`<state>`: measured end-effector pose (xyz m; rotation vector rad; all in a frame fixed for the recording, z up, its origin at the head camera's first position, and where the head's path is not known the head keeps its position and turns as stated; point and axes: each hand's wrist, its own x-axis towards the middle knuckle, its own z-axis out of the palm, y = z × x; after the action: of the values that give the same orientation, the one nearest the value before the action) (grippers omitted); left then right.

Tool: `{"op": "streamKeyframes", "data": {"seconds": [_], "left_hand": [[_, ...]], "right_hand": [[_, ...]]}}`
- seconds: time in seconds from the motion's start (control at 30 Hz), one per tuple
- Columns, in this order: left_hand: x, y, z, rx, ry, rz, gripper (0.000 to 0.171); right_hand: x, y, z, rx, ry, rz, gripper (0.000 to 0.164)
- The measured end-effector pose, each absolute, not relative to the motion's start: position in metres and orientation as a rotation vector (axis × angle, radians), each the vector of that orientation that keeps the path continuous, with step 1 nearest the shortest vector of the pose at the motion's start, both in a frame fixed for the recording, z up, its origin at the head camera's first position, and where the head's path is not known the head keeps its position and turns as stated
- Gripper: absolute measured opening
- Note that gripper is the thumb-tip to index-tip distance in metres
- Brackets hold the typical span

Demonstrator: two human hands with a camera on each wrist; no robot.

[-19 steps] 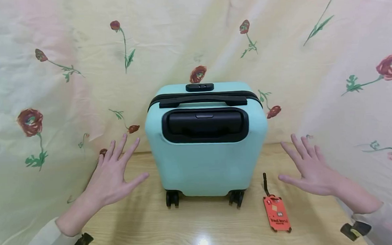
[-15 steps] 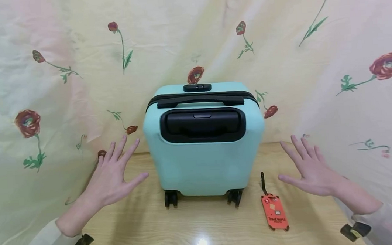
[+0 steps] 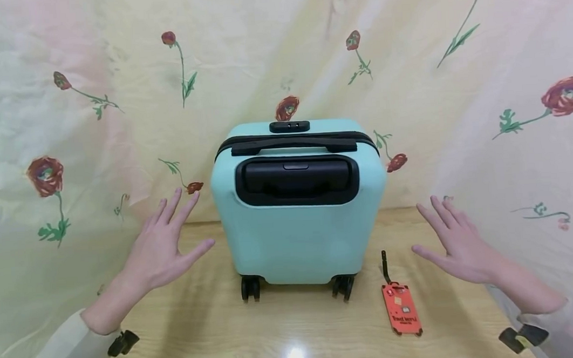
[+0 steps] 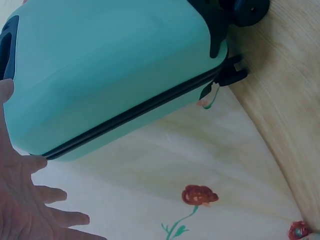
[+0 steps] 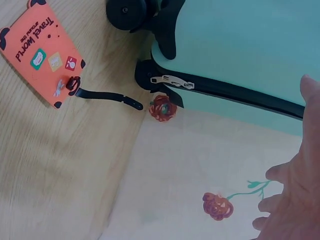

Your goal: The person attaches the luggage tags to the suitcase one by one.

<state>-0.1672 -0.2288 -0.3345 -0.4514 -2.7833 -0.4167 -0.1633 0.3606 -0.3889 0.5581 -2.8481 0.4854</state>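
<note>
A small mint-green suitcase (image 3: 299, 238) stands upright on its black wheels in the middle of the head view. Its black carry handle (image 3: 294, 143) lies across the top, above the recessed black pull handle (image 3: 297, 179). My left hand (image 3: 156, 256) hovers to the left of the case with fingers spread, holding nothing. On the other side, my right hand (image 3: 462, 251) is likewise spread and empty. An orange luggage tag (image 3: 402, 309) with a black strap lies flat between the case and my right hand. The right wrist view shows the zipper pulls (image 5: 172, 81) near a lower corner.
The wood-grain tabletop (image 3: 256, 337) carries the suitcase and the tag. Cream cloth (image 3: 260, 50) printed with red flowers hangs close behind the suitcase and along both sides. Black straps sit at both sleeve cuffs.
My left hand has risen slightly, and my right hand has shifted a little to the right. The head view has moved slightly; suitcase and tag stay in place on the table.
</note>
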Motion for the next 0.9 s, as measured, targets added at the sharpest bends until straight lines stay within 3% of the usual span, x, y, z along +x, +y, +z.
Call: {"op": "streamKeyframes", "data": {"seconds": [0.5,0.9], "left_hand": [[-0.196,-0.216,-0.318,-0.573,-2.417,-0.828,0.079],[-0.212,-0.196,-0.305,-0.688,-2.343,-0.887,0.072]], "right_hand": [[-0.174,0.348,-0.406,0.451,-2.932,0.554,0.086],[-0.168,0.334,-0.435,0.397,-2.943,0.6,0.076]]}}
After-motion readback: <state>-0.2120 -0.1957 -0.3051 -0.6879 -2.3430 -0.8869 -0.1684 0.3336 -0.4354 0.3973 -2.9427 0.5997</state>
